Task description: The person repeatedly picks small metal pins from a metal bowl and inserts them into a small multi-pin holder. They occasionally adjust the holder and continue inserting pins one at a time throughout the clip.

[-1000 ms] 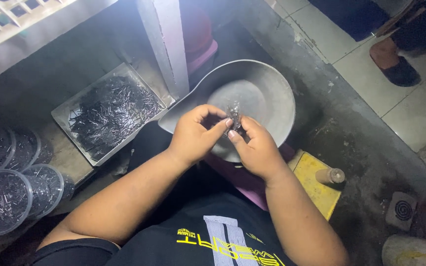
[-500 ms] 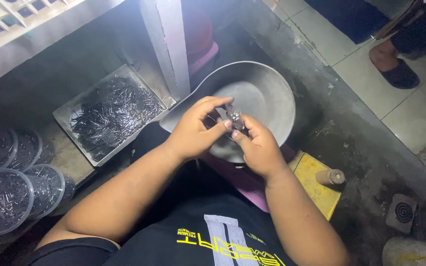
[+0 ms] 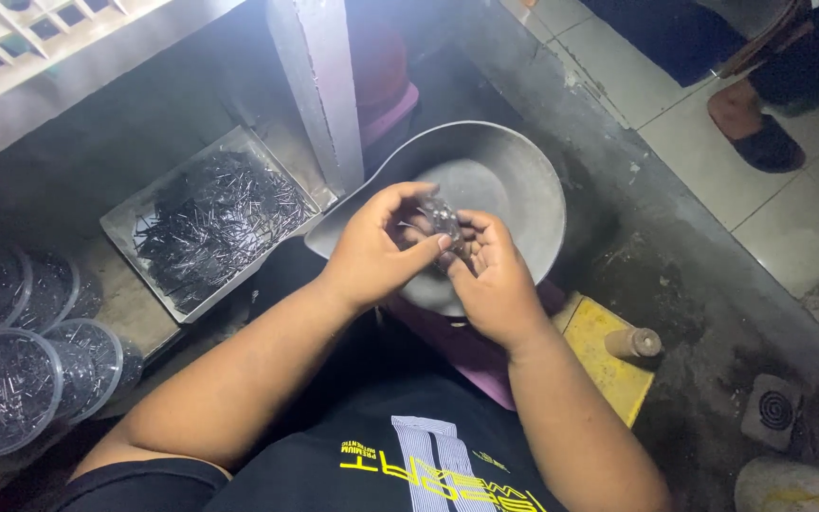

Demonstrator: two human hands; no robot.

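**Small bundle pinched over the pan, spills waiting on every side**

Nearest to us, the person sits low in a black shirt [image 3: 400,465], both forearms reaching forward. The left hand [image 3: 372,251] curls in, thumb and fingers closed on a small shiny bundle [image 3: 443,220]; it looks like a clump of thin metal pins, though it is too small to be sure. The right hand [image 3: 497,280] meets it from the other side, fingers narrowed onto the same bundle, so both hands share one pinch grip. The bundle sits between the fingertips, above the near part of the grey pan [image 3: 514,175].

Here is the risk, as I judge it: a grip that tight on loose slivers can let a few slide out. Over the pan they are caught, but the hands hover close to its near rim, and anything dropping toward the lap lands on dark cloth and is hard to find. Sharp ends could also prick a fingertip.

Off to the left, round tubs [image 3: 2,389] of pins stand crowded, just beside the left elbow; a swing back could knock them. Beyond, a tray [image 3: 139,223] heaped with pins rests at the post [image 3: 319,85]. To the right, a small brown bottle [image 3: 633,342] lies on a yellow board [image 3: 609,374]. Farthest off, someone's foot [image 3: 755,133] rests on the tiles.
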